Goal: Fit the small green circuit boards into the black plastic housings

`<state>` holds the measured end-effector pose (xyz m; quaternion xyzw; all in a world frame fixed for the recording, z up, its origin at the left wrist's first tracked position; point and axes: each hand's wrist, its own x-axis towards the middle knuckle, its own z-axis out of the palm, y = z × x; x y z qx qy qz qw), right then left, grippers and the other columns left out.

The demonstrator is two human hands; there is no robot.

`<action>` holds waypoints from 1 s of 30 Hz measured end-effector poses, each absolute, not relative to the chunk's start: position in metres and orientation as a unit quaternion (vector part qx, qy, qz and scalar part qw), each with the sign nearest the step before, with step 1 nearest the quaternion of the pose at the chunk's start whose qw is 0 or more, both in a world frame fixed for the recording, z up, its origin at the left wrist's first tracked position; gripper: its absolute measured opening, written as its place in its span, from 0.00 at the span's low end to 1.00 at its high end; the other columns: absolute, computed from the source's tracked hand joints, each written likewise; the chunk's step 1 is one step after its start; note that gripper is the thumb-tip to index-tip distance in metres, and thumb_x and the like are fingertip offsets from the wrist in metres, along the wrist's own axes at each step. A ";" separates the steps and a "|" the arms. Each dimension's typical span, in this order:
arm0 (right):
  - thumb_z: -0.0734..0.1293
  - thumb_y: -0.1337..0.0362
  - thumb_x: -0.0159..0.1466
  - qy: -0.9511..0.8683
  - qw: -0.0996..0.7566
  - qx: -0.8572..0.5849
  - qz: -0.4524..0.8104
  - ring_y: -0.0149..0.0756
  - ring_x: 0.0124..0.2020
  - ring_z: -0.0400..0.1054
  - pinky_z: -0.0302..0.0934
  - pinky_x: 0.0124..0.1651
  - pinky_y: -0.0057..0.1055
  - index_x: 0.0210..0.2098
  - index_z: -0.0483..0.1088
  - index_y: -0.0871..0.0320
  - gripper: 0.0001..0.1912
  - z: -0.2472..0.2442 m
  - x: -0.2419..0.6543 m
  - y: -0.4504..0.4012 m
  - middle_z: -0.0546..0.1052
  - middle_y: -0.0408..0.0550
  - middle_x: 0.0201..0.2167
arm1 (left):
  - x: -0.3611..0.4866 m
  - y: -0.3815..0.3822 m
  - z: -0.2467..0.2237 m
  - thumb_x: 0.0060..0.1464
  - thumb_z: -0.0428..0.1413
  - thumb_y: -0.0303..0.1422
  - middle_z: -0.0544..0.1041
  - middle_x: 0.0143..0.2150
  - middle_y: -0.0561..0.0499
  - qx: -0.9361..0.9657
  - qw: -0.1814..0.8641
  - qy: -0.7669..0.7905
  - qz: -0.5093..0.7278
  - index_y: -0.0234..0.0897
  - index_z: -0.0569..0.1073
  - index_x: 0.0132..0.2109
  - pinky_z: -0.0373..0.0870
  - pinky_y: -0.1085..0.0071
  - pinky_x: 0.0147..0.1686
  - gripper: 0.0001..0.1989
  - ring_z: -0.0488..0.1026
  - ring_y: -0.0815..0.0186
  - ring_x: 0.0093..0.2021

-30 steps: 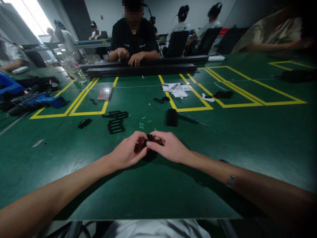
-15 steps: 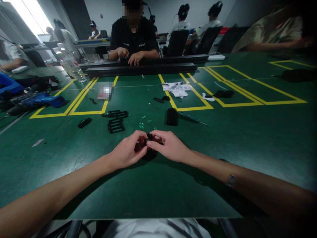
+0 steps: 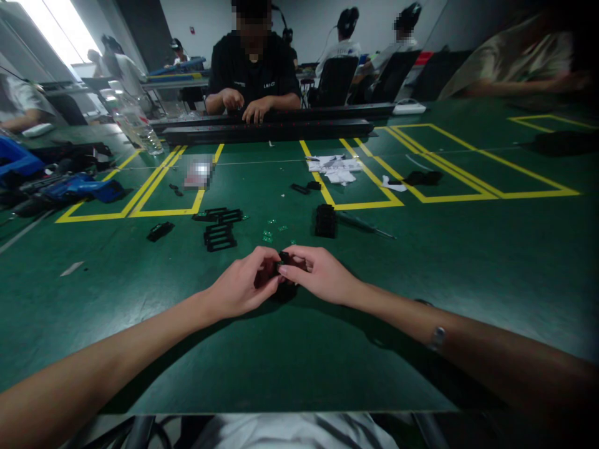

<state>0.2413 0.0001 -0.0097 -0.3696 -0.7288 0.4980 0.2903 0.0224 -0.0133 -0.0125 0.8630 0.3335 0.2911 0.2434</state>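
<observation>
My left hand (image 3: pixel 248 280) and my right hand (image 3: pixel 322 274) meet over the near middle of the green table. Between their fingertips they grip a small black plastic part (image 3: pixel 283 257), mostly covered by the fingers. Just beyond it lie several tiny green circuit boards (image 3: pixel 267 236). Black slotted frames (image 3: pixel 219 237) rest beyond my left hand. On the far side of my right hand stands a stack of black parts (image 3: pixel 324 221), with a screwdriver (image 3: pixel 367 225) beside it.
Across the table (image 3: pixel 187 368) a person in black (image 3: pixel 253 68) works behind long black bars (image 3: pixel 266 132). Plastic bottles (image 3: pixel 147 134) and blue-and-black equipment (image 3: pixel 88 187) occupy the left side. White paper scraps (image 3: pixel 337 168) lie inside yellow tape marks. A black piece (image 3: pixel 160 231) sits at left.
My hands have barely moved and still grip the black part, with only a slight shift of the fingertips. The objects on the table stay where they were.
</observation>
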 end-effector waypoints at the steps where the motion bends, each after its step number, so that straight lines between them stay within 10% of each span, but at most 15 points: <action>1: 0.67 0.58 0.68 -0.722 0.291 -0.366 0.510 0.34 0.32 0.69 0.59 0.33 0.30 0.41 0.72 0.58 0.10 -0.010 0.241 0.001 0.75 0.44 0.30 | 0.022 -0.013 -0.012 0.64 0.54 0.33 0.73 0.39 0.50 0.863 0.244 0.332 0.292 0.38 0.60 0.54 0.71 0.72 0.32 0.15 0.74 0.68 0.33; 30: 0.69 0.62 0.65 -0.721 0.248 -0.302 0.571 0.33 0.32 0.66 0.61 0.37 0.30 0.47 0.74 0.59 0.12 0.002 0.250 0.003 0.72 0.43 0.32 | 0.021 -0.011 -0.012 0.64 0.55 0.34 0.72 0.38 0.49 0.897 0.177 0.261 0.309 0.38 0.62 0.65 0.68 0.71 0.34 0.25 0.70 0.67 0.36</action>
